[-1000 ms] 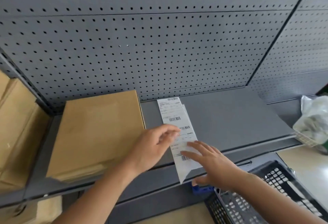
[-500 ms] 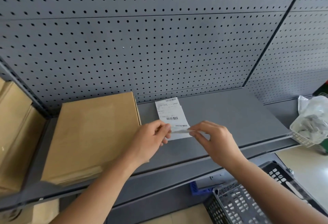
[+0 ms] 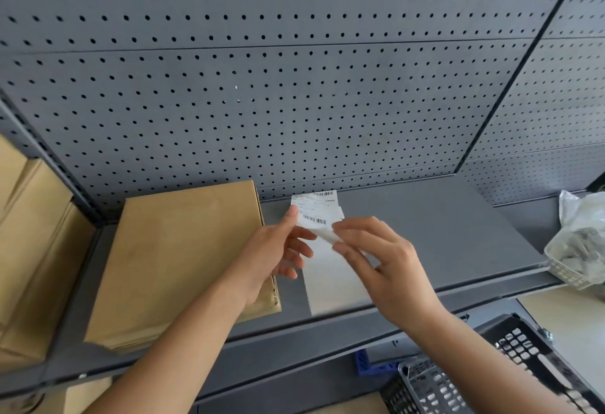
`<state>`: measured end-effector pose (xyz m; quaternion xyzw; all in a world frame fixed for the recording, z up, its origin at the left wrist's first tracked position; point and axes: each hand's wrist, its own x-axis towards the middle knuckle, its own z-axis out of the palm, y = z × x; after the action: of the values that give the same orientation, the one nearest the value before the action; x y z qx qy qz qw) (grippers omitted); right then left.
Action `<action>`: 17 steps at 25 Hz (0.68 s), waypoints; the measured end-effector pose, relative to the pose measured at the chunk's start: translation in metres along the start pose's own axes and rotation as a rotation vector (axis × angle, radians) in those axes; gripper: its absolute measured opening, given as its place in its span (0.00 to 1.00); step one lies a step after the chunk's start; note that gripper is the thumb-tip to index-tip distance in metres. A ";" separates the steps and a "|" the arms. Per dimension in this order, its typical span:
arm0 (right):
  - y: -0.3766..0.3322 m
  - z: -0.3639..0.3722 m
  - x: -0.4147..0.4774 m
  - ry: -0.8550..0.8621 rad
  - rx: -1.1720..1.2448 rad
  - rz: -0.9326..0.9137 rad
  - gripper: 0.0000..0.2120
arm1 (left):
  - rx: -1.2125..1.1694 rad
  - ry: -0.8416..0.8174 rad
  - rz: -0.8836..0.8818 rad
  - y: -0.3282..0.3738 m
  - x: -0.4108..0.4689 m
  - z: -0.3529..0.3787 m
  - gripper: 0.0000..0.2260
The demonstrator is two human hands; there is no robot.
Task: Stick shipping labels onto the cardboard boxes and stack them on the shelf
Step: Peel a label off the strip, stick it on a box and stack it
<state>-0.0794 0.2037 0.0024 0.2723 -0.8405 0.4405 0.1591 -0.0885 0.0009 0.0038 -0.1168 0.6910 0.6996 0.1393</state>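
Pinching the shipping label point(image 3: 316, 213) between both hands, your left hand point(image 3: 278, 249) and right hand point(image 3: 376, 259) hover above the shelf point(image 3: 425, 227). One cardboard box point(image 3: 183, 259) lies flat beside it. A white basket point(image 3: 569, 269) at right holds a plastic bag point(image 3: 582, 217).

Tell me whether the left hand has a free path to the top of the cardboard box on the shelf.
Probably yes. The left hand hovers right beside the cardboard box, whose top face is bare, with nothing between them. It is pinching the shipping label together with the right hand, so it would carry that along.
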 end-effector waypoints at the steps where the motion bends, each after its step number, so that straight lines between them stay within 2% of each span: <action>1: -0.001 0.002 -0.002 -0.018 -0.042 -0.076 0.09 | -0.018 -0.022 -0.014 0.001 0.001 -0.002 0.26; 3: -0.001 0.007 -0.008 -0.062 -0.125 -0.207 0.10 | -0.053 -0.055 -0.036 0.004 0.000 -0.004 0.24; 7: 0.002 0.010 -0.019 -0.174 -0.212 -0.306 0.09 | -0.070 -0.018 -0.046 0.003 0.001 -0.005 0.10; 9: 0.004 0.007 -0.023 -0.281 -0.204 -0.280 0.12 | -0.098 -0.004 -0.023 0.000 0.003 -0.006 0.07; 11: 0.005 0.002 -0.024 -0.399 -0.133 -0.190 0.18 | -0.109 0.009 0.016 -0.001 0.003 -0.006 0.06; 13: 0.007 -0.006 -0.020 -0.452 -0.027 -0.079 0.18 | -0.052 0.017 0.074 -0.004 0.004 -0.006 0.07; 15: 0.013 -0.011 -0.011 -0.393 0.022 0.004 0.15 | 0.023 0.019 0.131 -0.006 0.005 -0.004 0.08; 17: 0.019 -0.010 0.003 -0.240 -0.019 0.027 0.12 | 0.040 0.008 0.170 -0.007 0.005 -0.003 0.09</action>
<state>-0.0928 0.2196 -0.0024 0.3100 -0.8613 0.3989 0.0540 -0.0905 -0.0015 -0.0049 -0.0575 0.7129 0.6945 0.0788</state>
